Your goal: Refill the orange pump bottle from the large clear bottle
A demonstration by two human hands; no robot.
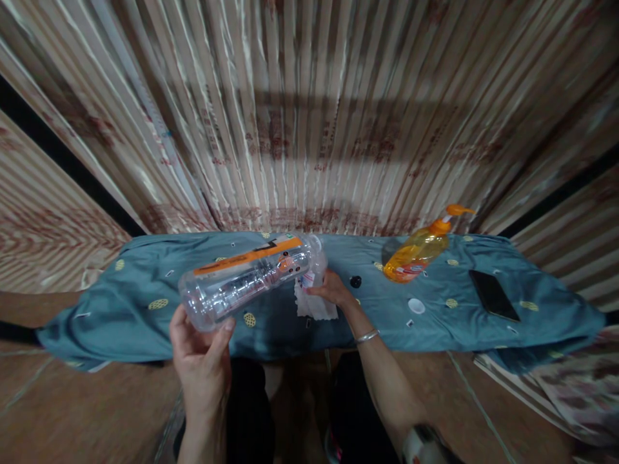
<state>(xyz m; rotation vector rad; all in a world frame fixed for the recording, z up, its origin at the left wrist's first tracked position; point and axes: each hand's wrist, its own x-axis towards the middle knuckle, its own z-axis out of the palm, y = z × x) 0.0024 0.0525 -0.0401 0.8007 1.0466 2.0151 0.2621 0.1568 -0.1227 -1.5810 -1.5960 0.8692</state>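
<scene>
A large clear plastic bottle (213,290) with an orange label strip lies tilted across the middle, its right end higher. My left hand (200,341) cups its lower left end, fingers underneath and thumb in front. At the bottle's right end, my right hand (331,288) is closed, with its fingertips partly hidden. A white piece of paper (316,306) with a torn-looking edge shows just below and beside those fingers. Through the clear wall appears a slimmer shape with an orange part (286,263); whether it is inside or behind, I cannot tell.
A blue patterned cloth (145,274) covers the low table. To the right stand a pump bottle of orange liquid (411,258), a small black cap-like piece (355,281), a white disc (416,306) and a black phone (493,294). A striped curtain (309,129) hangs behind.
</scene>
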